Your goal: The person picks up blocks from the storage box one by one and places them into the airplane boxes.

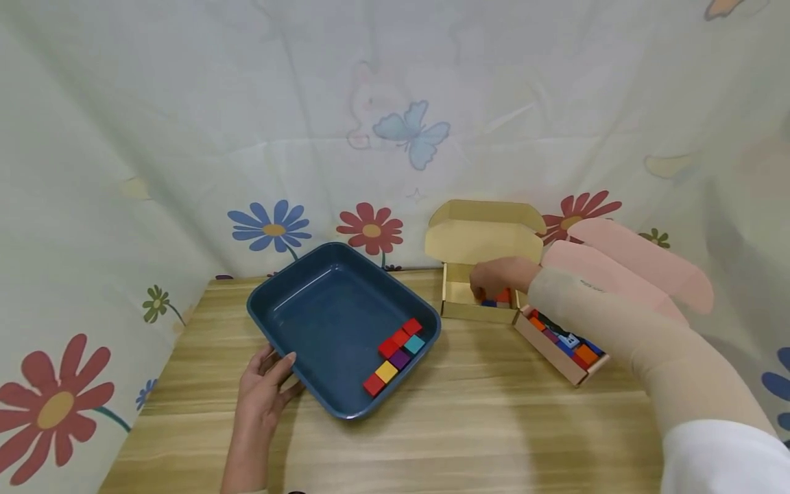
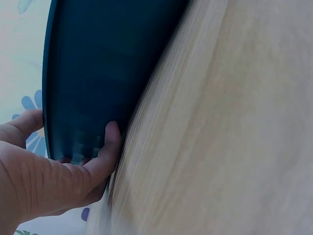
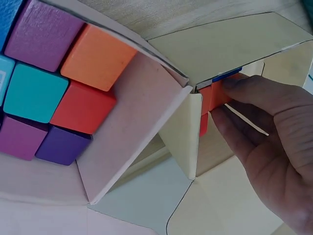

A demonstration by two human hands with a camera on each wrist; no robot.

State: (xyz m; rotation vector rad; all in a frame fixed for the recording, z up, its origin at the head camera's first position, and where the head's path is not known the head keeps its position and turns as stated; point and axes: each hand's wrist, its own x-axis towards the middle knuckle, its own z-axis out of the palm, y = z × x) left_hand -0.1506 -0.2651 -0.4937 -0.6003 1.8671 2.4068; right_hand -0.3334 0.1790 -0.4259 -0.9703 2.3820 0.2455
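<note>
My left hand [image 1: 262, 391] holds the near left side of a dark blue tray [image 1: 321, 336], thumb at the rim and fingers against the outer wall. Several coloured blocks [image 1: 400, 359] lie along the tray's right side: red, yellow, purple and teal. At the back right, my right hand [image 1: 501, 276] reaches into a small yellow cardboard box [image 1: 475, 313] with its lid up. The right wrist view shows thumb and fingers pinching an orange block [image 3: 219, 96] beside other orange-red and blue blocks inside that box.
An open pink box [image 1: 549, 351], full of coloured blocks, stands at an angle right of the yellow box, its lid [image 1: 638, 267] raised under my right forearm. Behind the wooden table [image 1: 432, 439] hangs a flower-printed cloth [image 1: 333, 158].
</note>
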